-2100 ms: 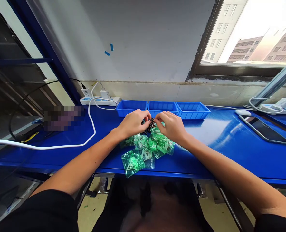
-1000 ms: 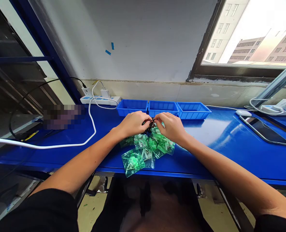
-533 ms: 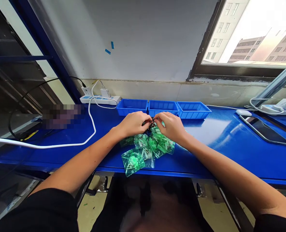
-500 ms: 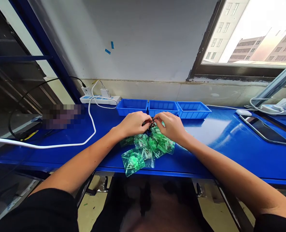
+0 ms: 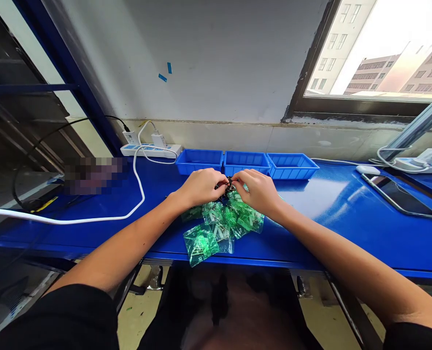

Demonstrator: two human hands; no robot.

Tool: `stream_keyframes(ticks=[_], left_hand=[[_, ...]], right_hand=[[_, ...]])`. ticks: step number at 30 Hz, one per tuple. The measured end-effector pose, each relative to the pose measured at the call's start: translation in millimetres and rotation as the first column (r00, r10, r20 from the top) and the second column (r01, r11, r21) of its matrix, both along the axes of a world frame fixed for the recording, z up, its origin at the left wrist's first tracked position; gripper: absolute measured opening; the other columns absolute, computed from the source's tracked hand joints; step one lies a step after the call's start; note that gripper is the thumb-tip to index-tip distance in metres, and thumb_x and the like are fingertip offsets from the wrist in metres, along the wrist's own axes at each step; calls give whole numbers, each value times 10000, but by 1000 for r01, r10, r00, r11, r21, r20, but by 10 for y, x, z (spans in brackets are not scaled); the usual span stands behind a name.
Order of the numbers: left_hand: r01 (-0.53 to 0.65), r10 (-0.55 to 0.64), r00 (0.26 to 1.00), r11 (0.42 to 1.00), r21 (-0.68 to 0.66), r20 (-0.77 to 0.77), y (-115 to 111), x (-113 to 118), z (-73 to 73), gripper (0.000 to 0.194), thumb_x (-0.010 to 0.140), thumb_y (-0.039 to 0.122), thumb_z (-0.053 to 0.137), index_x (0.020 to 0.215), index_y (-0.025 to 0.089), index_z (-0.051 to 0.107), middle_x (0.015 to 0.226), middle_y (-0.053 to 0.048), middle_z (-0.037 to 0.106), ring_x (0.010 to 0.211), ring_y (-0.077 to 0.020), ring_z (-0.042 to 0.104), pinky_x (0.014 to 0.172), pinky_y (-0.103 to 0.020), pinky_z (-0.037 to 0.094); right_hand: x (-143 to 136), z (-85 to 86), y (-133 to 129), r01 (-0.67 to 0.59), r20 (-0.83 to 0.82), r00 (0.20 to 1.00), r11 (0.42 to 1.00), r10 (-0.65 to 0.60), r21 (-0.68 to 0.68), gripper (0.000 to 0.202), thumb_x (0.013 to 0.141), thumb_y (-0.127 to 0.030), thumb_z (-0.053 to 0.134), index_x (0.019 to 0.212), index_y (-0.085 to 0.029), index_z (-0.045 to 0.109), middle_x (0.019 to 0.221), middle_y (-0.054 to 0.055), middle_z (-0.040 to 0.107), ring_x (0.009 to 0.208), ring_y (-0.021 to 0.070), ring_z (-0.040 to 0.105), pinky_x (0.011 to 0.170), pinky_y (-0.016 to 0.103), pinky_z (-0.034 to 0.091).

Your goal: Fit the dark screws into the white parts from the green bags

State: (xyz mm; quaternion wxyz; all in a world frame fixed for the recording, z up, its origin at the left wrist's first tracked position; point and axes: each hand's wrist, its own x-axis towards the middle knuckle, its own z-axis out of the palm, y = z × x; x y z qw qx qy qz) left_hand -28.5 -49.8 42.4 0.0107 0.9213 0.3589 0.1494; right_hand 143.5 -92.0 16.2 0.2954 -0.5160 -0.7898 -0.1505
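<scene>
My left hand (image 5: 206, 186) and my right hand (image 5: 256, 188) meet over the middle of the blue table, fingertips close together. Both are closed in a pinch at a cluster of small dark pieces (image 5: 229, 185); their kind is too small to tell, and fingers partly hide them. Under and in front of my hands lies a heap of clear plastic packets (image 5: 241, 216) with green and white bits inside. One packet (image 5: 200, 244) rests nearest the table's front edge.
Three blue bins (image 5: 292, 167) stand in a row behind my hands. A white cable (image 5: 92, 221) curves across the left side from a power strip (image 5: 170, 149). A phone (image 5: 398, 194) lies at the right, with a white rounded object (image 5: 368, 169) beside it.
My fingertips have shifted very slightly at the dark pieces, the left ones a little. The packets and bins stay where they were.
</scene>
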Motion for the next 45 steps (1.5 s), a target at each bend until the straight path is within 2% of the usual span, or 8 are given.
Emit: stream_keyframes(ticks=[12,19,28,38,45], left_hand=[[-11,11,1000,1000,-2,-15,-1,4,-3,275,841,280,480,976,214,710,907,-39,720,893,-208,626,689,-288,445],[-55,56,998,996,72,-21,-5,10,-5,281,847,276,476,997,215,704,947,-45,713,930,-228,609,724,-314,454],[29,-25,999,996,84,-45,12,-1,-17,279,866,259,468,994,209,711,910,-52,701,888,-203,597,711,-300,449],[55,-52,998,996,64,-43,5,-4,-16,265,858,255,477,955,216,721,876,-40,704,864,-190,604,681,-287,436],[45,-44,999,998,42,-21,-7,-4,-18,257,842,258,484,930,220,722,874,-34,708,869,-195,603,683,-295,430]], right_hand=[[-2,1,-6,-3,25,1000,1000,3,17,152,868,-200,484,835,-188,632,746,34,665,717,167,571,606,262,350],[-9,8,-11,-36,36,999,999,36,16,151,870,-197,478,830,-187,623,735,35,664,717,166,570,608,260,353],[5,11,-6,-36,0,999,999,36,-18,143,871,-206,481,830,-193,617,752,29,668,723,161,577,609,260,356],[8,12,0,-5,-49,999,998,2,-60,124,851,-234,517,894,-195,627,754,29,665,769,179,599,621,266,374],[19,25,-9,-52,-40,998,994,48,-97,122,855,-235,513,870,-197,628,756,25,660,754,170,589,626,263,372]])
